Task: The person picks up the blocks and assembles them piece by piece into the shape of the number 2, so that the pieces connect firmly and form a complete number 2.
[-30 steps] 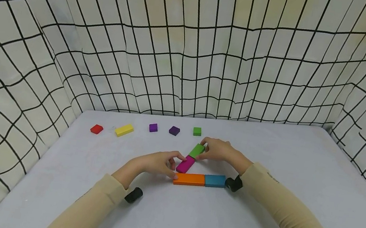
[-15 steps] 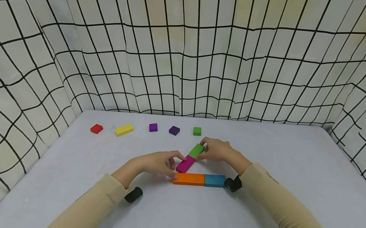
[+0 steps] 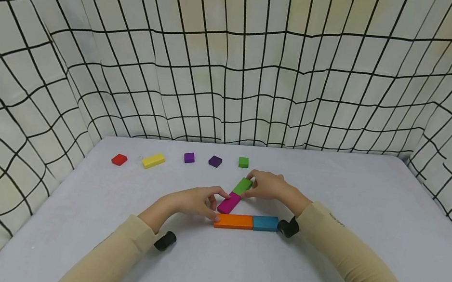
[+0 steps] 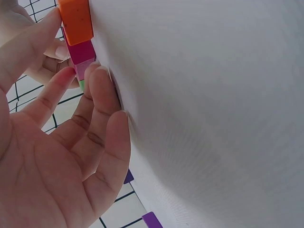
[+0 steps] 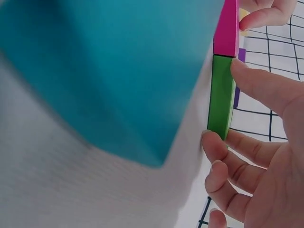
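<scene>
In the head view, an orange block (image 3: 234,221) and a blue block (image 3: 265,223) lie end to end. A magenta block (image 3: 229,203) slants away from the orange one's left end, with a green block (image 3: 242,186) continuing its line. My left hand (image 3: 192,200) touches the orange block with its thumb and the magenta block with its index finger; its other fingers are loosely bent. Thumb and index finger of my right hand (image 3: 268,185) pinch the green block at its two ends, as the right wrist view shows. There the blue block (image 5: 123,71) looms large.
Toward the back of the white table (image 3: 333,186) lie a red block (image 3: 119,159), a yellow block (image 3: 154,161), a purple block (image 3: 189,157), a dark purple block (image 3: 215,161) and a small green block (image 3: 243,162). Black netting (image 3: 236,69) over white cloth surrounds the back and sides.
</scene>
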### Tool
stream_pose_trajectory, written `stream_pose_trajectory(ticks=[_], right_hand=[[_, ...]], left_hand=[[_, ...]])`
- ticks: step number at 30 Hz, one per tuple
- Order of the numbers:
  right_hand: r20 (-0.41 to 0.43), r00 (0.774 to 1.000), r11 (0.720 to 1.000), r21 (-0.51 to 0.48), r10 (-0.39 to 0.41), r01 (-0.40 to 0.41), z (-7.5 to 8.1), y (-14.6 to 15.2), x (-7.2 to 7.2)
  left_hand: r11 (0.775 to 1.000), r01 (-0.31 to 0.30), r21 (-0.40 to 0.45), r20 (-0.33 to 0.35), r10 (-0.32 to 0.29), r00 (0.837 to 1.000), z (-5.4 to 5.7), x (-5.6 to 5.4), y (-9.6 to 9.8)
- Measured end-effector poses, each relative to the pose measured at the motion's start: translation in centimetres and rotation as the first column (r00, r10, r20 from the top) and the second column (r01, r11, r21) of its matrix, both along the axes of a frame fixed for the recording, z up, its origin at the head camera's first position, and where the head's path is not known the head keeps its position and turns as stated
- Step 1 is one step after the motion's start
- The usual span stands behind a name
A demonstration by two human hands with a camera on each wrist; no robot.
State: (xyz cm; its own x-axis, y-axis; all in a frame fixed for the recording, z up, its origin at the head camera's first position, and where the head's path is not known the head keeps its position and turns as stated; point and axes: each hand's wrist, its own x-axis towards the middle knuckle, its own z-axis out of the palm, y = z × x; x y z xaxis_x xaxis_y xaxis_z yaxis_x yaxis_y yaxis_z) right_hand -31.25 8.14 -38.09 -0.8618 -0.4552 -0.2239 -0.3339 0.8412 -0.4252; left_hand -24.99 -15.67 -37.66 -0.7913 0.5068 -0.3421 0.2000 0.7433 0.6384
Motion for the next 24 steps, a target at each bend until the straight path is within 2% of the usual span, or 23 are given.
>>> stream_pose_trajectory(ticks=[24], right_hand=[[-0.004,1.0,1.0,-0.022,0.021,-0.021,0.3,0.4,0.3]], left_hand=[[1.0,-0.007,-0.007,0.0,0.007,1.0,-0.06,0.02,-0.04]])
